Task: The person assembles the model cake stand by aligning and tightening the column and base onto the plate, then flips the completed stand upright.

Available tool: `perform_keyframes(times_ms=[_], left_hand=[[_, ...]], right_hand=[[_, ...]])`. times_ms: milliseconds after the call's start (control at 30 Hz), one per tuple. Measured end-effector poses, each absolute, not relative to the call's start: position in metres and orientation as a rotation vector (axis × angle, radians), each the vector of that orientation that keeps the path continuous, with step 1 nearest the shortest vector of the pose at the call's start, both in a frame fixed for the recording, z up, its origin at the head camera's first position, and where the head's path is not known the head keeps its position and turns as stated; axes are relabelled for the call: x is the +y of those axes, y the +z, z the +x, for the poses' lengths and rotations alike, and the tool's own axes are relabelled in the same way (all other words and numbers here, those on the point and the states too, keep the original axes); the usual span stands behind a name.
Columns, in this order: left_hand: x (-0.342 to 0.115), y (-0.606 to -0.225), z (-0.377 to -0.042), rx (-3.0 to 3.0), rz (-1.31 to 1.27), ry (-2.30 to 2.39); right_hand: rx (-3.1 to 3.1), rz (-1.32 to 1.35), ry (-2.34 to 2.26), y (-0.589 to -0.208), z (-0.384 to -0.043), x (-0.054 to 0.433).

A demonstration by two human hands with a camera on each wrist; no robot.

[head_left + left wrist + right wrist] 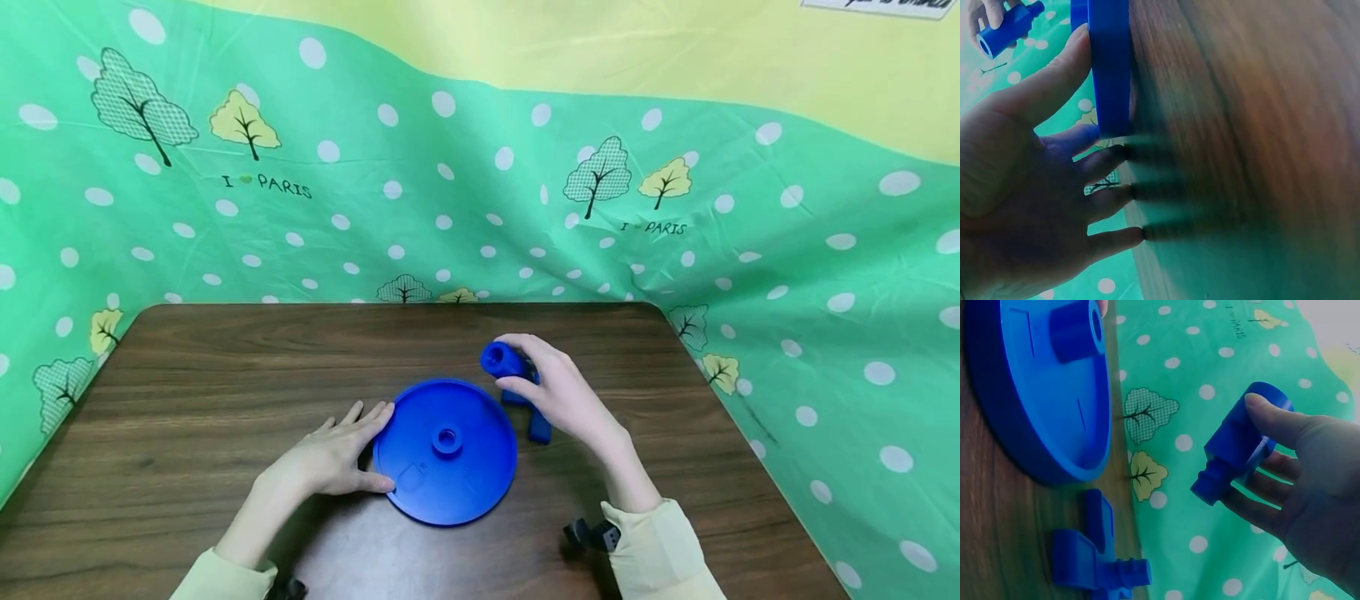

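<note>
My right hand [555, 385] holds a blue tube [504, 360] between thumb and fingers, raised off the table [247, 367]. It looks like light, stiff plastic, smooth enough to slip, so I judge its thick body the best grip, leaving the narrow ridged neck free. My left hand [337, 456] is spread wide beside the blue disc [468, 483], thumb and forefinger touching its rim; rigid and broad, it should handle best by that edge. Another blue piece [539, 427] lies just under my right hand.
</note>
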State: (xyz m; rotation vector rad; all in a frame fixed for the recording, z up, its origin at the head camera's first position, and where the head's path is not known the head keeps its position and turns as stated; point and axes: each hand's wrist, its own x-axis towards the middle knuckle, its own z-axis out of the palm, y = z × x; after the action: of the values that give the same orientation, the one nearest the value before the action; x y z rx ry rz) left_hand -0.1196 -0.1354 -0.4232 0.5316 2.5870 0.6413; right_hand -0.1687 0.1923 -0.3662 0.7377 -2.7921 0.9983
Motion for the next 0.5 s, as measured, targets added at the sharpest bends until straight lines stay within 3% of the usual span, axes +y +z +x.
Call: perform_keyframes(times_ms=[500], left_hand=[[-0.128, -0.428, -0.111, 2.603, 0.501, 0.719]], right_hand=[[-2.674, 0.600, 1.311, -0.379, -0.151, 0.184]])
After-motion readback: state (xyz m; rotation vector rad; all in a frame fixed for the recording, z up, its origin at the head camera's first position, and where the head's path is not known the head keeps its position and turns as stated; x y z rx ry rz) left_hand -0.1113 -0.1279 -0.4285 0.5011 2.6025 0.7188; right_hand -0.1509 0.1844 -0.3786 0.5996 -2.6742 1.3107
